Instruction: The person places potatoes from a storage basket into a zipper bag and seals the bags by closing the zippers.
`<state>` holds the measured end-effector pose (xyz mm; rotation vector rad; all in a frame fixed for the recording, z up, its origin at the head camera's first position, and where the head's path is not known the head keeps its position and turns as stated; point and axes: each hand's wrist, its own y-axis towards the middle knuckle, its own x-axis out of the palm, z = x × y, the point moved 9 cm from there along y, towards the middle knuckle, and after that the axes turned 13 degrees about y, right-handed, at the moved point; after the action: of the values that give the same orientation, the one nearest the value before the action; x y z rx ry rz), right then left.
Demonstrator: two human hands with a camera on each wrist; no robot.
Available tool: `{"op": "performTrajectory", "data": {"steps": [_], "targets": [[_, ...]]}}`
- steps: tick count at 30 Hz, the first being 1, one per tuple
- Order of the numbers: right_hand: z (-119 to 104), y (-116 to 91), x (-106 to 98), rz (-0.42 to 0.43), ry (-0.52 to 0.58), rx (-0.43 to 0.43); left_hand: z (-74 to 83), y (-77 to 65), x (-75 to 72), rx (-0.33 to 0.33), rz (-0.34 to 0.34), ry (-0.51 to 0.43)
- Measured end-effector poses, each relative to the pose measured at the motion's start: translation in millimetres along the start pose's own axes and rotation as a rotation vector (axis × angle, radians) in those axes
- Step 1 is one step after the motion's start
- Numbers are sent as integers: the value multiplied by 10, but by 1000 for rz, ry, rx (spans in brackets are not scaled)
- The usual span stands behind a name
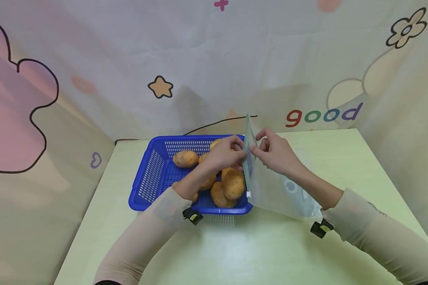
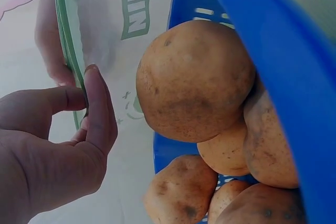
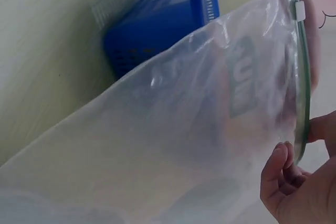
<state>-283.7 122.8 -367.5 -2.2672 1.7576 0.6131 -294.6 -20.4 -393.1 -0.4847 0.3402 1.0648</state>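
A translucent zip bag (image 1: 271, 194) with a green seal strip (image 3: 303, 72) and white slider (image 1: 249, 194) extends rightward from the basket's right side. My left hand (image 1: 225, 153) pinches the seal strip on its left side. From the right, my right hand (image 1: 276, 153) pinches the bag's mouth edge between thumb and fingers. Under and beside the left arm stands a blue plastic basket (image 1: 196, 138) holding several potatoes (image 1: 234, 185). One large potato (image 2: 194, 80) lies close to the bag in the left wrist view. How far the mouth is parted cannot be told.
The basket and bag rest on a pale green table (image 1: 228, 253). Behind the table hangs a printed cloth (image 1: 235, 59) with a star and the word "good". Another potato (image 1: 185, 159) lies apart near the basket's back wall.
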Motion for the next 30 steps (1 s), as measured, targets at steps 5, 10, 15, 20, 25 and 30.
{"op": "performTrajectory", "data": {"steps": [5, 10, 15, 20, 25, 30], "targets": [[-14, -4, -59, 47, -13, -34, -21, 6, 50, 6, -24, -3], [-60, -51, -218, 106, -113, -98, -61, -14, 39, 5, -20, 17], [-231, -164, -426, 163, -290, -202, -62, -52, -40, 30, 17, 64], [-345, -258, -641, 175, -439, -196, -115, -62, -79, 47, 4, 88], [-383, -315, -861, 208, -474, -184, -174, -71, -101, 65, -5, 83], [-396, -348, -1061, 262, -497, -208, -221, -72, -152, 105, -3, 83]]}}
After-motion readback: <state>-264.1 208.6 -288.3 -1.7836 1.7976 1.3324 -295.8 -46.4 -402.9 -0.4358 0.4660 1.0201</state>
